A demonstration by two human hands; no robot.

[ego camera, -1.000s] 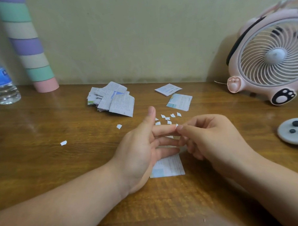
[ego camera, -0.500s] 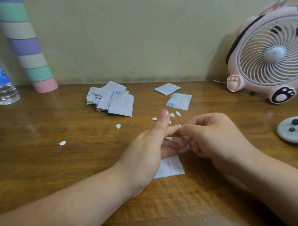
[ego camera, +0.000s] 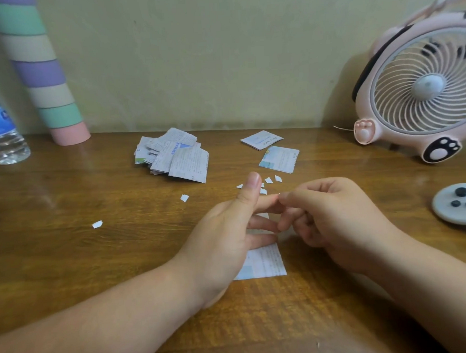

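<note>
My left hand (ego camera: 226, 238) lies over a printed paper piece (ego camera: 265, 263) on the wooden table (ego camera: 96, 262). Its thumb points up and its fingers stretch toward the right hand. My right hand (ego camera: 332, 222) has curled fingers, and its thumb and forefinger pinch a tiny white scrap (ego camera: 279, 194) right at my left index fingertip. The scrap barely shows. Several small torn white bits (ego camera: 269, 180) lie just beyond my hands. Two more bits sit further left (ego camera: 184, 197) (ego camera: 97, 224).
A pile of printed paper pieces (ego camera: 177, 157) lies at the centre back, with two separate pieces (ego camera: 261, 140) (ego camera: 280, 158) to its right. A pink fan (ego camera: 420, 88) stands at the back right and a grey round remote (ego camera: 460, 203) lies on the right. A water bottle (ego camera: 0, 133) and a striped tube (ego camera: 43, 78) stand at the back left.
My left thumb has swung right, closer to the index finger. My right hand keeps its pinch at the left fingertips and has hardly moved.
</note>
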